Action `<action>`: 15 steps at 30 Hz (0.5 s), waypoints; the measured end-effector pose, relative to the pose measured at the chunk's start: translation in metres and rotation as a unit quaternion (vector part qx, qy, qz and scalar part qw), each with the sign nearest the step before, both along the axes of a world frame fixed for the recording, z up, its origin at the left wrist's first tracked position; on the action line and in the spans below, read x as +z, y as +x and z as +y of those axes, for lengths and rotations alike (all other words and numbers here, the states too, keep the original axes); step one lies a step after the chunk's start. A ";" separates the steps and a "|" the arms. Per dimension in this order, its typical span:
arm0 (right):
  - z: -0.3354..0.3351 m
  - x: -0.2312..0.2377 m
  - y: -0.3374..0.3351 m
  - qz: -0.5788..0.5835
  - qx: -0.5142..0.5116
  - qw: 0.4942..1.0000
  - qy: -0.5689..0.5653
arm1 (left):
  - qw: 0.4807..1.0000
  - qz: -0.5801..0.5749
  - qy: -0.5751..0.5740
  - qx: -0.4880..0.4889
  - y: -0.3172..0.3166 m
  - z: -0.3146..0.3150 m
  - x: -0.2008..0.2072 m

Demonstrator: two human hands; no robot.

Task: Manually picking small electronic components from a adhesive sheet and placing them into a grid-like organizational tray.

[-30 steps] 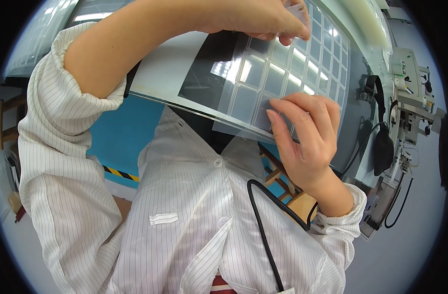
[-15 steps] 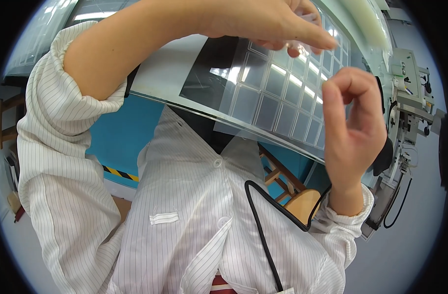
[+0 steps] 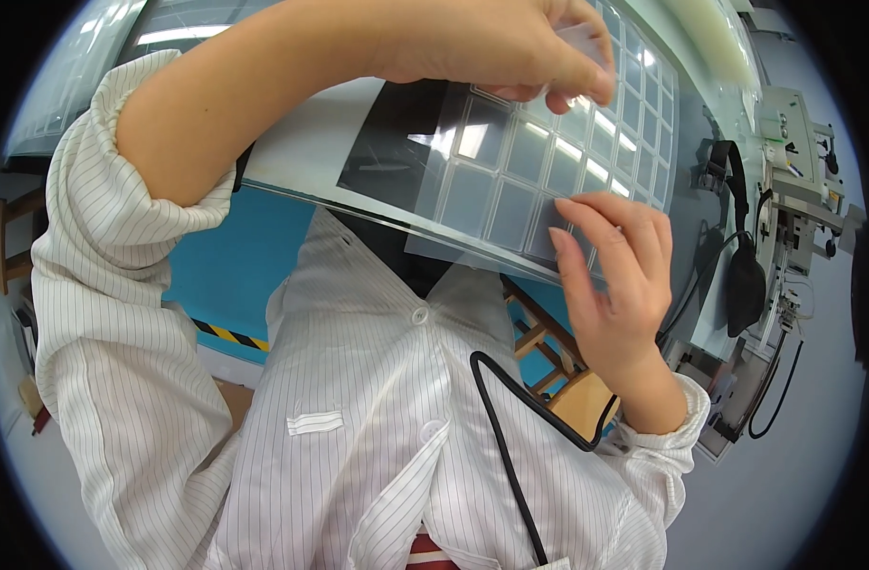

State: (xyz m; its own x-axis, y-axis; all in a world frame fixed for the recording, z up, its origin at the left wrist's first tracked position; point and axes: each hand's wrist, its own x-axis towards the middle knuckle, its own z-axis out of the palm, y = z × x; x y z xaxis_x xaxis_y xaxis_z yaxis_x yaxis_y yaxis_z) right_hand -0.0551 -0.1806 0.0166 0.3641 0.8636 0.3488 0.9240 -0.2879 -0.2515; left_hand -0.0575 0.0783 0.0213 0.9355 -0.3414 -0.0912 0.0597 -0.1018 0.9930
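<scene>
A clear plastic sheet [image 3: 512,217] marked with a grid of rounded rectangular panels lies on the glass-topped table, its near edge sticking out past the table edge. My left hand [image 3: 539,52] is above the sheet's far part, fingers curled round crumpled clear film [image 3: 579,40]. Low over the near right panels is my right hand [image 3: 623,271], its thumb and forefinger tips apart with nothing visible between them. Whether those fingertips touch the sheet I cannot tell.
A black panel [image 3: 382,147] and a white surface [image 3: 306,142] lie left of the sheet. A black strap [image 3: 731,176] with a cable is at the table's right. Beyond stands grey equipment [image 3: 791,142]. A wooden stool [image 3: 586,404] stands below the table.
My right hand has come down and left onto the near right part of the sheet, its pinch loosened. My left hand has drawn slightly left, fingers more curled round the film.
</scene>
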 end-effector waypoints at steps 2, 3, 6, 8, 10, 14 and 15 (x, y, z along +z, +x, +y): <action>-0.001 -0.006 0.001 -0.022 0.000 1.000 0.012 | 1.000 0.011 0.010 0.009 -0.001 -0.001 -0.001; 0.000 -0.006 0.002 -0.022 0.012 1.000 0.016 | 1.000 0.019 -0.002 0.017 -0.001 -0.001 -0.002; 0.001 -0.005 0.003 -0.024 0.006 0.999 0.026 | 0.999 0.021 -0.008 0.023 -0.001 0.000 -0.003; 0.001 -0.007 0.003 -0.025 -0.010 0.999 0.030 | 1.000 0.017 -0.004 0.024 -0.001 0.000 -0.003; 0.000 -0.009 0.002 -0.051 -0.002 0.998 0.025 | 0.999 0.014 0.024 0.016 -0.001 0.000 0.001; -0.002 -0.010 0.003 -0.044 0.016 0.998 0.034 | 0.999 0.027 0.026 0.021 -0.003 -0.001 0.002; -0.001 -0.008 0.004 -0.049 -0.004 0.998 0.030 | 0.999 0.025 0.023 0.020 -0.003 0.000 0.001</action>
State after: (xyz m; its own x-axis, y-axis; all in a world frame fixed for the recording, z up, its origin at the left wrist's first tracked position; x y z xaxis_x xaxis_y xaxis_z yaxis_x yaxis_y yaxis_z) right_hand -0.0514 -0.1816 0.0088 0.3320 0.8372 0.4345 0.9429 -0.2821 -0.1770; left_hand -0.0601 0.0778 0.0226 0.9423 -0.2974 -0.1535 0.1147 -0.1437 0.9830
